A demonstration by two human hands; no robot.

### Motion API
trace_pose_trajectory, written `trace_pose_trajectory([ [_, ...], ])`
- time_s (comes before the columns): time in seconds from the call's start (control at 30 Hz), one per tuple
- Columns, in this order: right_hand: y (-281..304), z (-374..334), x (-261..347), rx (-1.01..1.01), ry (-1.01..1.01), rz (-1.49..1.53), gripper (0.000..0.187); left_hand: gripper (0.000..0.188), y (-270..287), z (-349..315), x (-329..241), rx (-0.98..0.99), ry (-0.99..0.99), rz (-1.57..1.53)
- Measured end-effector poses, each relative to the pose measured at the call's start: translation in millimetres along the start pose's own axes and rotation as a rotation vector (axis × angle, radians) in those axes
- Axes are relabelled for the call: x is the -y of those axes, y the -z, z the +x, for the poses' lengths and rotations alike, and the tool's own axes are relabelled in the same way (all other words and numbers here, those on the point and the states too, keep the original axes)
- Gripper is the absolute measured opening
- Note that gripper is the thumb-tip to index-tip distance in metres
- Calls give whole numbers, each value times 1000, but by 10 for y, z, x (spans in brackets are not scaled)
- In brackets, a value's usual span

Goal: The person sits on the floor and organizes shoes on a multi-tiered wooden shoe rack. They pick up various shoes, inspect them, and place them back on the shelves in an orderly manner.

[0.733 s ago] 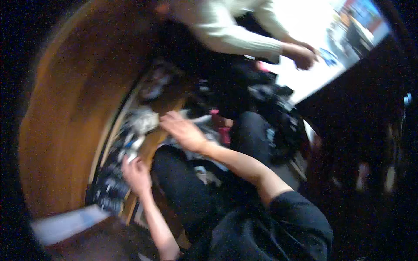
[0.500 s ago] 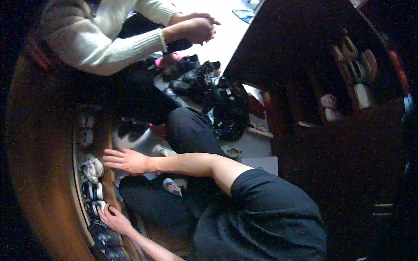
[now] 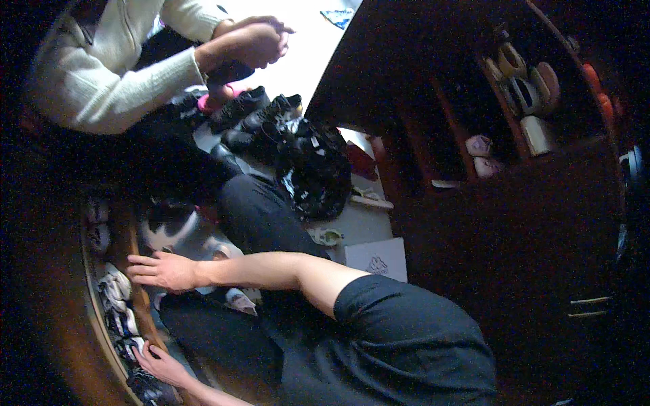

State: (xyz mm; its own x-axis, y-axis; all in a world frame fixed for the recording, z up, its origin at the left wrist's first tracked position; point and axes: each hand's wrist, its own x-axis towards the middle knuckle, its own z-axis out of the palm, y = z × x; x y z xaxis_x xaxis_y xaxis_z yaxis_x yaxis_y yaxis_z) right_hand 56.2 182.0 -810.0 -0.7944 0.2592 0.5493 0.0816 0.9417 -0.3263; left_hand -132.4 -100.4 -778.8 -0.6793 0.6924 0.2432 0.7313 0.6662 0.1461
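Note:
A row of shoes lies in a long wooden drawer at the left. My right hand (image 3: 162,271) reaches across to the drawer's wooden edge (image 3: 141,304), fingers stretched out flat and holding nothing. Beside its fingertips sits a whitish shoe (image 3: 116,283). Lower down, my left hand (image 3: 161,365) has its fingers bent against a black-and-white shoe (image 3: 130,348). A white-and-dark sneaker (image 3: 123,321) lies between the two hands. Nearer still are black shoes (image 3: 150,387), partly beyond my left hand.
Another person in a cream sweater (image 3: 115,88) sits at the upper left, hands (image 3: 254,44) clasped. Black shoes (image 3: 250,125) and a shiny black bag (image 3: 315,169) lie on the floor. A white box (image 3: 376,259) stands before a dark shelf cabinet holding pale shoes (image 3: 525,91).
The whole view has shifted, so the scene sits further left and my hands lower in the picture. Both hands stay at nearly the same places along the drawer.

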Motion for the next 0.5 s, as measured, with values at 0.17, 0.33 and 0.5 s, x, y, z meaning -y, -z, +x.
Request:
trace_pose_trajectory([
  [0.17,-65,37,-37,-23,52,67,61,32,-26,-94,39,-28,51,-68],
  [0.33,103,84,62,9,14,14,65,30,388,-32,-472,14,145,-226],
  [0.5,301,160,96,145,-55,145,84,22,312,-62,-420,-144,109,-137],
])
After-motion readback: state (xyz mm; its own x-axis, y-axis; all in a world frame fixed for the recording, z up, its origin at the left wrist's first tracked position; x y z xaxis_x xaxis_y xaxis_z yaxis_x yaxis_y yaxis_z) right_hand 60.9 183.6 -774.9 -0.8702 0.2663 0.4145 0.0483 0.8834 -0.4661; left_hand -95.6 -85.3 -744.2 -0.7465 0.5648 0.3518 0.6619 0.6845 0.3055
